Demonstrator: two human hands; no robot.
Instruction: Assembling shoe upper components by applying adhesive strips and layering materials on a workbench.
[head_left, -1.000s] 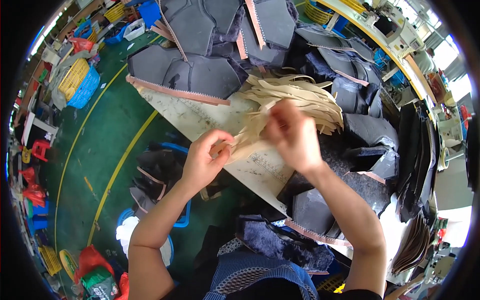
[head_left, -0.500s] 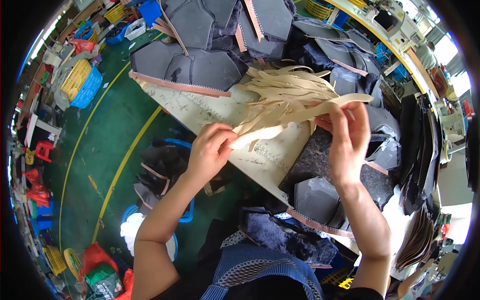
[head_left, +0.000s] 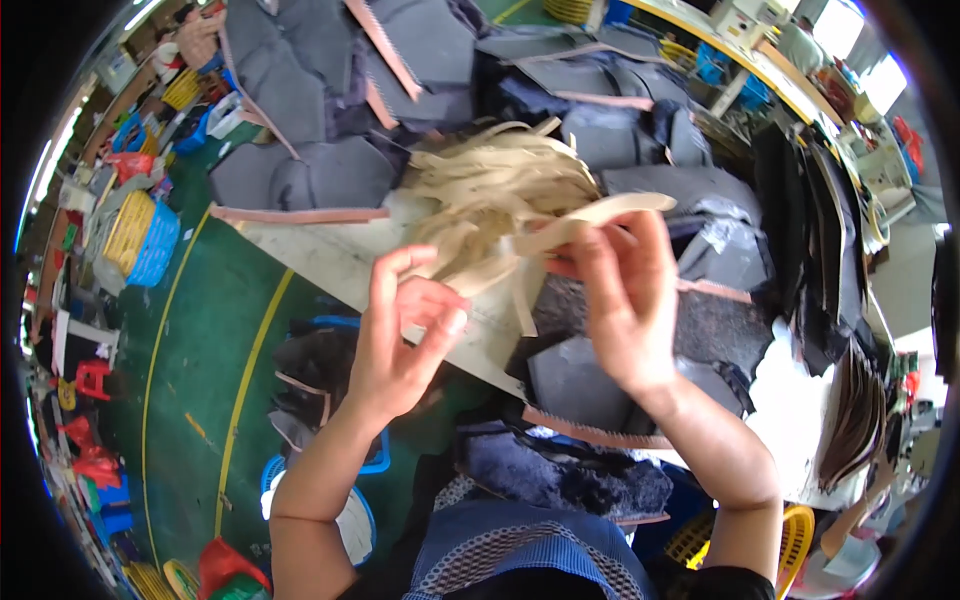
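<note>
I see my right hand [head_left: 625,300] raised over the worktop [head_left: 330,255], its fingers [head_left: 600,262] closed on one long beige strip [head_left: 590,215] that runs up and to the right from the grip. The strip's near end hangs down just beside my palm. My left hand [head_left: 400,335] sits close by, to the left and a little lower, with the fingers [head_left: 385,280] spread loose and curved; they hold nothing that I can make out, though the fingertips reach toward the pile of beige strips [head_left: 490,190]. That pile lies heaped on the far part of the pale worktop, touching the strip I grip, with loose ends curling out on all sides.

Around the pile I see dark grey padded panels [head_left: 320,175] with pinkish-brown edging, stacked and overlapping across the back and right of the worktop. Another dark panel [head_left: 575,375] lies right under my right wrist. Off to the left, on the green floor [head_left: 190,340] with its yellow lines, stands a blue basket [head_left: 150,240] with a yellow one inside it. A blue tub [head_left: 355,505] sits low by my left forearm.
</note>
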